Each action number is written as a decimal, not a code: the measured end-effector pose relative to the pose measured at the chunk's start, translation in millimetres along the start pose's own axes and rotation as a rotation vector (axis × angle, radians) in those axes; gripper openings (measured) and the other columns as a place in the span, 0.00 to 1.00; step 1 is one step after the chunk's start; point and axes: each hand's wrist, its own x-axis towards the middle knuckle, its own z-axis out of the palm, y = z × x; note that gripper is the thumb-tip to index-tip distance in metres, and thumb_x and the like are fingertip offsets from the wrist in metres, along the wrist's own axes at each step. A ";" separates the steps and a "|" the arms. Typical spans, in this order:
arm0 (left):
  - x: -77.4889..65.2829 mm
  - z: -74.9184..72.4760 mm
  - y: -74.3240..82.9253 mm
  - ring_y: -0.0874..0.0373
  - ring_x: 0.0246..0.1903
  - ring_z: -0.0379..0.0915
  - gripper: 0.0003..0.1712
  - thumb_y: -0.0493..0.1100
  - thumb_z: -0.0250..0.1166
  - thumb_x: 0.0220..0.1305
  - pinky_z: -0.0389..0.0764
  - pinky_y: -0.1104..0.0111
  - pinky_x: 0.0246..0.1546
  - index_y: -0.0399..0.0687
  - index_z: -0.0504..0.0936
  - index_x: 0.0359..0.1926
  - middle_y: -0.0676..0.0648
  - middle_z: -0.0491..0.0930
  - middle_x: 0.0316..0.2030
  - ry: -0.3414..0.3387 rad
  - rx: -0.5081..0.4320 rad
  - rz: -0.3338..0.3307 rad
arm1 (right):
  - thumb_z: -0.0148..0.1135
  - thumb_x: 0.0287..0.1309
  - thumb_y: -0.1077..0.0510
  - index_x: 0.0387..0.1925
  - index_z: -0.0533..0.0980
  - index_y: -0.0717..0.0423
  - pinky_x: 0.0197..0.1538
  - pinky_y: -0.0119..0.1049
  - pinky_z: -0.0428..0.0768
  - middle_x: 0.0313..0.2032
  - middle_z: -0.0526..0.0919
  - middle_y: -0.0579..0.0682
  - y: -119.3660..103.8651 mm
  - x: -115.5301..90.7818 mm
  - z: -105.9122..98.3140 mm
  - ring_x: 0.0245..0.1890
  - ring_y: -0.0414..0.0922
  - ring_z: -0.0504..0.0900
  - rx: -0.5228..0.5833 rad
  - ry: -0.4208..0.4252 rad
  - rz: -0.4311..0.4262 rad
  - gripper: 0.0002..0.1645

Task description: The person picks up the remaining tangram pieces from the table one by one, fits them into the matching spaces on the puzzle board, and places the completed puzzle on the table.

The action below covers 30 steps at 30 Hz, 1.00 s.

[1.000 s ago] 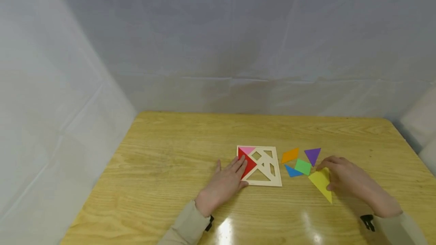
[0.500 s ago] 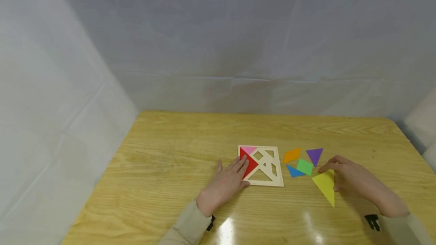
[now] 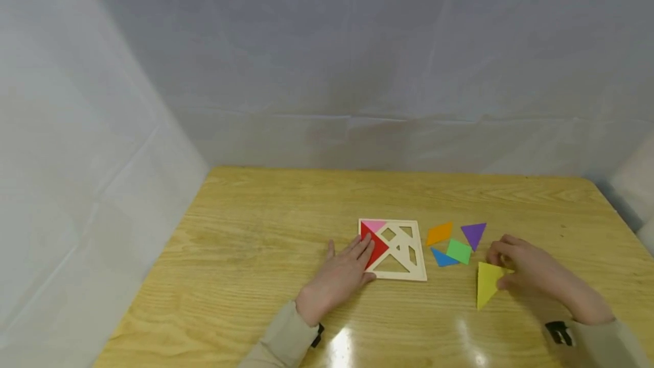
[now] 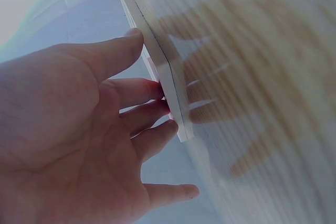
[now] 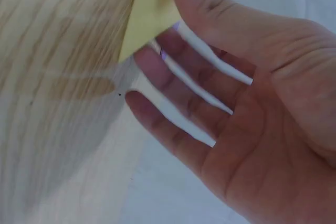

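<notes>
A square wooden tangram frame point(image 3: 420, 260) lies on the table, with a red triangle point(image 3: 377, 247) and a pink triangle point(image 3: 374, 225) set in its left side. My left hand point(image 3: 339, 277) rests on the red triangle and the frame's left edge, fingers extended; in the left wrist view the thumb point(image 4: 134, 38) touches the frame's side. To the right, my right hand point(image 3: 528, 268) pinches a large yellow triangle point(image 3: 487, 284) between thumb and fingers. The right wrist view shows the thumb over the yellow triangle point(image 5: 152, 14), with fingers behind it.
Between frame and right hand lie an orange parallelogram point(image 3: 440, 233), a purple triangle point(image 3: 474, 235), a green square point(image 3: 458, 251) and a blue triangle point(image 3: 443, 258). The green square overlaps the blue triangle in the head view. White sheeting point(image 3: 327, 72) hangs behind the wooden table point(image 3: 245, 231).
The yellow triangle has been turned in my right hand, so that its long edge now faces left. My left hand stays on the frame.
</notes>
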 end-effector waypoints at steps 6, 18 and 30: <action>-0.7 0.4 -0.5 0.54 0.77 0.50 0.37 0.58 0.52 0.77 0.56 0.38 0.71 0.46 0.60 0.78 0.49 0.53 0.79 0.001 0.018 0.000 | 0.73 0.56 0.58 0.31 0.71 0.47 0.28 0.30 0.70 0.27 0.71 0.34 8.6 -3.0 -6.5 0.27 0.28 0.69 0.236 -0.064 -0.051 0.15; -1.4 -0.9 1.7 0.53 0.77 0.51 0.36 0.58 0.51 0.77 0.55 0.39 0.72 0.45 0.60 0.78 0.48 0.54 0.78 0.003 0.059 -0.005 | 0.69 0.58 0.70 0.55 0.77 0.58 0.31 0.31 0.83 0.40 0.81 0.50 -6.2 2.3 -14.5 0.36 0.29 0.83 0.268 0.280 -0.006 0.23; 0.0 0.9 -0.9 0.54 0.77 0.50 0.37 0.58 0.52 0.77 0.55 0.38 0.71 0.46 0.60 0.78 0.49 0.53 0.79 -0.002 0.049 -0.010 | 0.68 0.60 0.70 0.66 0.71 0.58 0.31 0.34 0.83 0.44 0.80 0.57 -17.1 9.8 -10.9 0.37 0.31 0.82 0.390 0.261 0.049 0.33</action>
